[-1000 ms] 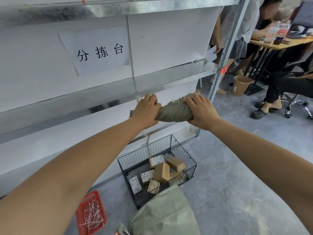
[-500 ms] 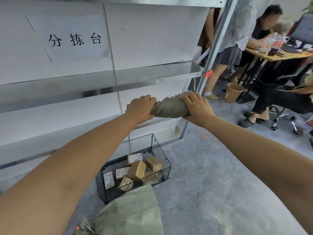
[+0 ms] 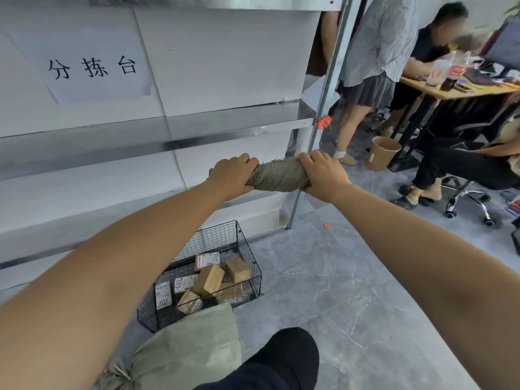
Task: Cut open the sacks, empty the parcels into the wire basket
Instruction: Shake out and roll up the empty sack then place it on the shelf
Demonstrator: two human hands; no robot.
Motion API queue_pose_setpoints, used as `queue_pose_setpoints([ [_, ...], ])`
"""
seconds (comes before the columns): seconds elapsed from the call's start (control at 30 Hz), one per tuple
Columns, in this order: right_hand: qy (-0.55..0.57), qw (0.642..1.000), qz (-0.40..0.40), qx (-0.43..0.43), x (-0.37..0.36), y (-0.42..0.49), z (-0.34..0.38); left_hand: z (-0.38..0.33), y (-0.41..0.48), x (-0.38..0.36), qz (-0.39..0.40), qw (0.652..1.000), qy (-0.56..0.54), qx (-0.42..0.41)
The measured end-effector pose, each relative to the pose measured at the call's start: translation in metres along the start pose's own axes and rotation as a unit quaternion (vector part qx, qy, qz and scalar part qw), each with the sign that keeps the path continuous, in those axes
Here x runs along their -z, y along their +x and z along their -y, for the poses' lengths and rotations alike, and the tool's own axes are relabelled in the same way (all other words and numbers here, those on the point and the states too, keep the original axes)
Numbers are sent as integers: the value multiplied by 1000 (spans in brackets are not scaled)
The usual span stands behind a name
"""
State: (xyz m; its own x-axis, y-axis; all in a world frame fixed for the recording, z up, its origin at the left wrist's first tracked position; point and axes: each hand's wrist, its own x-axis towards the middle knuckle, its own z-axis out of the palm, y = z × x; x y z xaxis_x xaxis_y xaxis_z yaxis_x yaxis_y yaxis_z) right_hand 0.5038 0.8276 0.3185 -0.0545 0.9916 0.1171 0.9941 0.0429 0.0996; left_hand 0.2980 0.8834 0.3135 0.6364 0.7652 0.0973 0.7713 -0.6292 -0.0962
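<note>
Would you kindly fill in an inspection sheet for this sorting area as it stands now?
Surface: grey stone-look floor, metal shelving behind.
Job's things: rolled sack held up; wire basket holds parcels; tied full sack lies by it.
Clutter: cardboard bin, red scrap on floor.
Hands: left hand and right hand each grip an end of the rolled sack.
Cables: nothing seen.
Surroundings: people at a desk, office chair, paper sign on wall.

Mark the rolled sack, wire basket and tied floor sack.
rolled sack (image 3: pixel 277 177), head view, middle of the roll.
wire basket (image 3: pixel 216 237), head view, back mesh wall.
tied floor sack (image 3: pixel 191 342), head view, cloth side.
</note>
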Motion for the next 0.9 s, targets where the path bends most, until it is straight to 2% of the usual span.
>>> queue_pose_setpoints([
  [0.4, 2, 1000, -15, -5, -9, 62, -63, -4, 84, -6, -10, 1000, -1, 5],
  [0.9, 18, 997, -17, 73, -49, 298, -139, 89, 286, -51, -7, 995, -26, 95],
])
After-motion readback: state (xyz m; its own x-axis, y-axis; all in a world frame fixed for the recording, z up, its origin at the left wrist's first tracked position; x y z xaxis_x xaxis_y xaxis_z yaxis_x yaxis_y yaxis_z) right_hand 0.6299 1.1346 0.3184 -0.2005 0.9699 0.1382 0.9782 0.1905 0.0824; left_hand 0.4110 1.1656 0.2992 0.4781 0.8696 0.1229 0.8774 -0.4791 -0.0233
